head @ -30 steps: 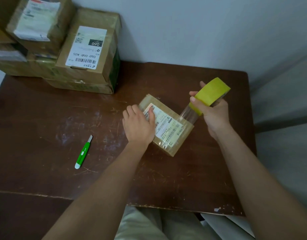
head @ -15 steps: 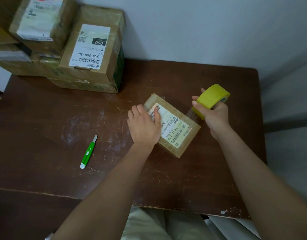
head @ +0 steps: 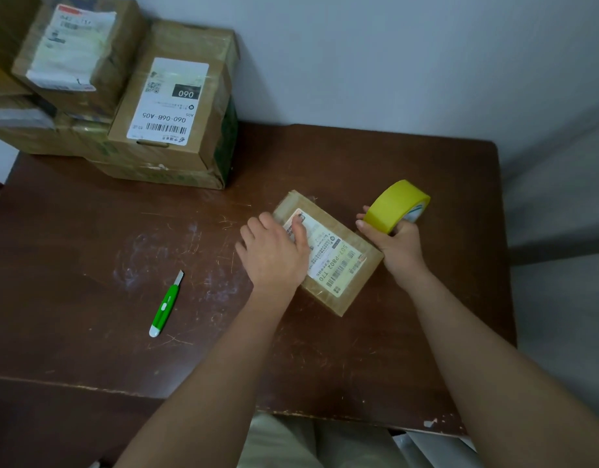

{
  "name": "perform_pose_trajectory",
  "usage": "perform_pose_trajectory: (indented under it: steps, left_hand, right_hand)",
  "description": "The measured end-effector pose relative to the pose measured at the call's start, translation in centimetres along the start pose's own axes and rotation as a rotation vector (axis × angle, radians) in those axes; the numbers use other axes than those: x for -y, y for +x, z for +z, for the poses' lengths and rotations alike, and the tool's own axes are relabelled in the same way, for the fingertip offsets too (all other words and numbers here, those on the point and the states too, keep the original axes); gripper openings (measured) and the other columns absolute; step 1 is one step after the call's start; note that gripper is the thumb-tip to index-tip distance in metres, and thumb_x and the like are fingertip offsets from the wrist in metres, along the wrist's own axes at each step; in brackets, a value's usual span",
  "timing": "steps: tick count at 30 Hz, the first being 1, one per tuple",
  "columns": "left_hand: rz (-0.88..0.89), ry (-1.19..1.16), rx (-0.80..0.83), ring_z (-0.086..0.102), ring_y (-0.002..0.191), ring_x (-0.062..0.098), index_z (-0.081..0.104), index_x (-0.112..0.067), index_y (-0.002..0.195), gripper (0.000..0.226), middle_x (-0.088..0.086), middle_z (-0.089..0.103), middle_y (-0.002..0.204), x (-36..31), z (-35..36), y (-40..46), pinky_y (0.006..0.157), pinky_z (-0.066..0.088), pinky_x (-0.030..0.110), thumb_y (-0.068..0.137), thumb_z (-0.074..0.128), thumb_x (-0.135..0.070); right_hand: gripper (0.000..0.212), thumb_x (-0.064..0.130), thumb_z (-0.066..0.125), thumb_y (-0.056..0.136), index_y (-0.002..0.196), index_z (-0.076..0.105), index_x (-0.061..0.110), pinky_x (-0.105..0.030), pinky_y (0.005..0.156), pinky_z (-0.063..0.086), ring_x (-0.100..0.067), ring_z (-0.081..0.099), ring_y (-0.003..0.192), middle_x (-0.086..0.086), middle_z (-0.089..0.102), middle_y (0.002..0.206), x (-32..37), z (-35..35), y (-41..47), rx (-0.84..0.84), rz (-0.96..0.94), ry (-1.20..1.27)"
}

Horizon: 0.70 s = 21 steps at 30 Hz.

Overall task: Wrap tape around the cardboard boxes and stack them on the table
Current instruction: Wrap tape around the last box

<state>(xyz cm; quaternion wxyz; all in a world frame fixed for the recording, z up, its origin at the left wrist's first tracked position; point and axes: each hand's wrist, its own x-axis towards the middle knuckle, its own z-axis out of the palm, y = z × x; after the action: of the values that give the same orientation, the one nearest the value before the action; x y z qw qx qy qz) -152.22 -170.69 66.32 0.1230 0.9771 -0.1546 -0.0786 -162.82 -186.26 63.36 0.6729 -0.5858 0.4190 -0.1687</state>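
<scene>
A small flat cardboard box [head: 350, 275] with a white shipping label lies at an angle on the brown table [head: 88, 231]. My left hand [head: 274, 251] rests on the box's left end, thumb on the label and fingers over its left edge. My right hand [head: 397, 244] grips a yellow tape roll [head: 394, 206] just off the box's right side, close to the table. Whether a strip of tape runs from the roll to the box cannot be made out.
Several taped cardboard boxes [head: 169, 106] are stacked at the table's back left against the wall. A green and white utility knife [head: 165, 305] lies left of my left arm. The table's front edge [head: 190, 398] is near my lap.
My right hand has lowered the tape roll from above the box down beside its right edge. The stretch of clear tape seen earlier no longer shows. My left hand stays on the box.
</scene>
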Motion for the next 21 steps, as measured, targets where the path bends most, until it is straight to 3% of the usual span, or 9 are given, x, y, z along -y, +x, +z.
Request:
perform_pose_trajectory:
  steps: [3, 6, 10, 15, 21]
  left_hand:
    - [-0.084, 0.142, 0.021, 0.030, 0.140, 0.041, 0.031, 0.004, 0.146, 0.074, 0.026, 0.038, 0.146, -1.8, -0.8, 0.2, 0.114, 0.018, 0.061, 0.097, 0.020, -0.050]
    - [0.036, 0.034, 0.031, 0.001, 0.151, 0.036, 0.004, -0.002, 0.155, 0.071, 0.022, 0.005, 0.163, -5.0, -0.3, -0.5, 0.119, -0.001, 0.058, 0.101, 0.023, -0.045]
    - [0.157, 0.074, -0.009, 0.005, 0.150, 0.043, 0.017, -0.004, 0.156, 0.077, 0.029, 0.012, 0.160, -5.7, 1.8, -2.0, 0.119, 0.010, 0.061, 0.100, 0.021, -0.057]
    - [0.155, 0.094, 0.051, -0.004, 0.150, 0.041, 0.009, -0.005, 0.156, 0.098, 0.027, 0.001, 0.161, -5.7, 1.7, -1.5, 0.118, 0.002, 0.061, 0.090, 0.024, -0.076]
    - [0.140, 0.046, 0.065, -0.006, 0.151, 0.038, 0.007, -0.016, 0.158, 0.089, 0.023, 0.000, 0.163, -5.7, 1.4, -1.5, 0.119, 0.001, 0.060, 0.090, 0.032, -0.067]
  right_hand:
    - [0.021, 0.005, 0.076, 0.086, 0.106, 0.071, 0.008, -0.028, 0.083, 0.056, -0.008, 0.072, 0.091, 0.000, 0.075, 0.099, -0.1, -0.1, 0.4, 0.031, 0.017, -0.044]
    - [0.020, 0.004, 0.075, 0.086, 0.105, 0.071, 0.009, -0.025, 0.082, 0.055, -0.008, 0.071, 0.090, -0.005, 0.074, 0.102, -0.6, -0.1, 0.4, 0.011, 0.006, -0.033]
    - [0.017, 0.005, 0.074, 0.087, 0.101, 0.071, 0.013, -0.026, 0.081, 0.057, -0.011, 0.071, 0.089, 0.001, 0.076, 0.096, -1.3, 0.5, -0.4, -0.008, 0.018, 0.036]
    - [0.016, 0.005, 0.072, 0.090, 0.104, 0.071, 0.013, -0.016, 0.071, 0.051, 0.001, 0.070, 0.082, 0.011, 0.074, 0.088, -1.1, 0.3, -0.9, -0.016, 0.008, 0.041]
    - [0.019, 0.008, 0.075, 0.087, 0.106, 0.072, 0.011, -0.019, 0.074, 0.052, -0.002, 0.070, 0.084, 0.004, 0.075, 0.094, -0.9, 0.7, -1.3, -0.071, 0.060, 0.077]
